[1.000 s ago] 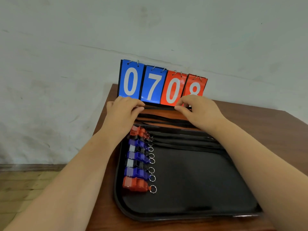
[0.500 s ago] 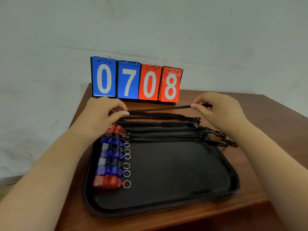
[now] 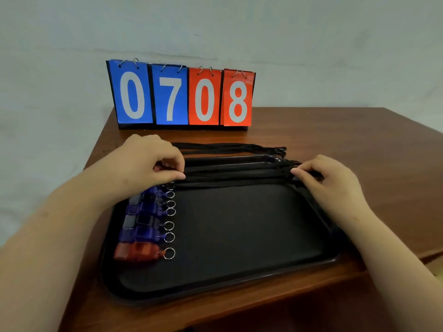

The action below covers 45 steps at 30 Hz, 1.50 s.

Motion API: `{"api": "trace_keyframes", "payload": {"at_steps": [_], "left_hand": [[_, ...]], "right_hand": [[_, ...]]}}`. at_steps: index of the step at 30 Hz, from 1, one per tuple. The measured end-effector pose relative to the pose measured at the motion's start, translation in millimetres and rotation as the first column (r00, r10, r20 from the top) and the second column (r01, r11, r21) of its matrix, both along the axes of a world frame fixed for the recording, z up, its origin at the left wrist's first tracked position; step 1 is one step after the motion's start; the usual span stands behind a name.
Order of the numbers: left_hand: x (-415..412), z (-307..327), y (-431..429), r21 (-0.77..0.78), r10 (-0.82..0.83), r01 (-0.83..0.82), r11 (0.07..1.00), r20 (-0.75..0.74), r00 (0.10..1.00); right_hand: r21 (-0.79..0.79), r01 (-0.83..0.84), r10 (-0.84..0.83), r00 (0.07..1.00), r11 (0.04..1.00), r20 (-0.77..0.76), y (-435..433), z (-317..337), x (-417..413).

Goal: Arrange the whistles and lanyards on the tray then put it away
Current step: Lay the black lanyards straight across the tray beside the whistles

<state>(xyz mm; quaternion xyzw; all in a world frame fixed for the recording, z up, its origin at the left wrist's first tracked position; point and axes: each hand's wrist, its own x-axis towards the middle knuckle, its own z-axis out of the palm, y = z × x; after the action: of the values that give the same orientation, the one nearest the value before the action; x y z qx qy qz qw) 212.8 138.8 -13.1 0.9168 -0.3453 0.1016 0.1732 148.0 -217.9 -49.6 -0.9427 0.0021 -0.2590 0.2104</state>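
Note:
A black tray [image 3: 227,279] lies on the wooden table. Along its left side sits a column of several whistles [image 3: 141,231], blue, grey and one red [image 3: 139,252] nearest me, each with a metal ring. Black lanyards [image 3: 235,179] lie stretched across the tray's far end. My left hand [image 3: 143,164] pinches the left end of one lanyard above the top whistles. My right hand [image 3: 330,183] pinches its right end at the tray's far right corner. More lanyards [image 3: 230,147] lie on the table behind the tray.
A flip scoreboard [image 3: 182,94] reading 0708 stands at the table's back edge against the pale wall. The brown table [image 3: 347,140] has its left edge near the tray and a front edge just below it.
Both hands have carried a lanyard from behind the tray, lifted taut, down onto the tray's far end. The view has shifted so the tray and scoreboard sit more centred.

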Motion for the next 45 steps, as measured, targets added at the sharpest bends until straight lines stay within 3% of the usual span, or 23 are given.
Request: {"api": "trace_keyframes", "payload": {"at_steps": [6,27,45], "left_hand": [[1,-4,-2,0.056,-0.007,0.010,0.998,-0.051,0.999],[-5,-6,-10,0.216,0.076,-0.063,0.974,-0.052,0.996],[-2,-9,-7,0.198,0.079,-0.074,0.977,-0.017,0.997]], "right_hand": [[0.316,0.025,-0.040,0.998,0.949,0.041,-7,-8,-4],[0.297,0.062,-0.066,0.998,0.953,0.003,-11,-11,-2],[0.282,0.013,-0.017,1.000,0.959,0.011,-13,-11,-1]]}}
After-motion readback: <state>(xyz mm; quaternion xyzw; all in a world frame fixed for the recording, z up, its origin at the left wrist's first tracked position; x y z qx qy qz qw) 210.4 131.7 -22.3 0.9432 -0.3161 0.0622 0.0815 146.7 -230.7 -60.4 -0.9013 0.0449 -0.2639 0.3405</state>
